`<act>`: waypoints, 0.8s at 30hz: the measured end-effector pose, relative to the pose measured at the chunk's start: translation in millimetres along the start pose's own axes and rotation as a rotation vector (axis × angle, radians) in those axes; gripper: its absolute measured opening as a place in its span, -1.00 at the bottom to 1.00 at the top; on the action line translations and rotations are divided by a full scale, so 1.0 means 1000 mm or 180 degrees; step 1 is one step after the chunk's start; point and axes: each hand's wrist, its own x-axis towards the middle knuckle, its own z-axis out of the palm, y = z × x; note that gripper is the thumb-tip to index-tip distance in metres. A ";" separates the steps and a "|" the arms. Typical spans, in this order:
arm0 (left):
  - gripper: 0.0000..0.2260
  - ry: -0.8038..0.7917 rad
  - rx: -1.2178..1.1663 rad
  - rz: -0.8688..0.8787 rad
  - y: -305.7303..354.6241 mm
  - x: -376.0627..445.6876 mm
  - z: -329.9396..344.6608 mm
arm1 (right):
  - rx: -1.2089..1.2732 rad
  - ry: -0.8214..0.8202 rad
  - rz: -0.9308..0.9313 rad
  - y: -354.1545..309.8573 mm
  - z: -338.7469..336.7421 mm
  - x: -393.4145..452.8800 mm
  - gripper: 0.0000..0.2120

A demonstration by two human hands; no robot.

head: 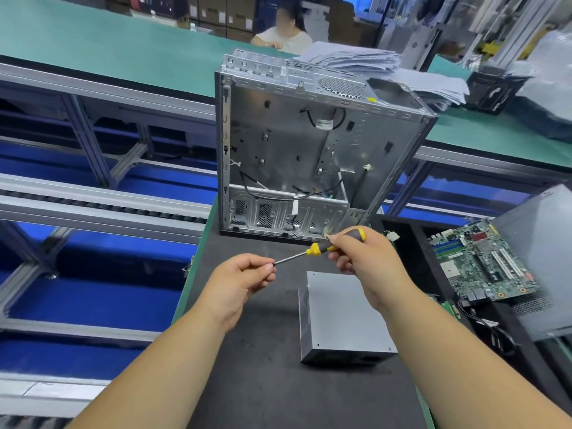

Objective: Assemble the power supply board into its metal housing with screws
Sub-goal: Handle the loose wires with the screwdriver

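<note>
Right hand (pixel 356 258) grips the screwdriver (pixel 315 249) handle, left hand (pixel 244 277) pinches its tip, any screw unseen; a fumbled screw risks dropping beside the metal box (pixel 343 320) lying below the grip.

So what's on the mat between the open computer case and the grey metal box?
In the head view, only bare black mat. The hands hold a screwdriver in the air above it.

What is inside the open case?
Inside the case: black cables, white clips and bare metal panels. No board is mounted. The right hand hides its lower right corner.
</note>
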 end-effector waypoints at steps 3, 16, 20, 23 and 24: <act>-0.85 0.0059 -0.0192 -0.0122 -0.003 0.002 0.006 | -0.0021 -0.0035 -0.0045 -0.001 -0.003 0.001 -0.93; -0.81 -0.0192 0.0315 0.0190 -0.011 0.001 0.036 | 0.0068 -0.0036 -0.0444 0.012 -0.029 0.017 -0.80; -0.83 -0.0094 0.0626 0.0341 -0.017 0.009 0.063 | -0.0178 0.0033 -0.0737 0.010 -0.048 0.033 -0.87; -0.87 0.0355 0.1786 0.0326 -0.026 0.021 0.074 | -0.0797 -0.0048 -0.0975 0.009 -0.061 0.044 -0.88; -0.87 0.0393 0.2276 0.0252 -0.030 0.024 0.075 | -0.1020 -0.0106 -0.1053 0.009 -0.063 0.047 -0.88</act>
